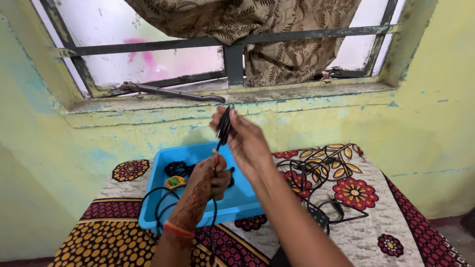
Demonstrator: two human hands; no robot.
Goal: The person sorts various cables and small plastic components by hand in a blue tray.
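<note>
My right hand [245, 139] is raised in front of the wall, pinching a doubled-over black cable [224, 127] near its top. Below it, my left hand [210, 177], patterned with henna, grips the same cable lower down above the blue tray [237, 200]. The cable runs down from my left hand in loops [161, 205] that hang over the tray's front left corner. Inside the tray lie a coiled black cable [175, 169] and a small yellow-green coil [174, 182].
A tangle of black cables [309, 180] with a small dark adapter [319, 216] lies right of the tray on the flowered cloth [396, 217]. Behind is a yellow-green wall, a window sill with a metal tool [168, 92], window bars and a brown curtain [262, 29].
</note>
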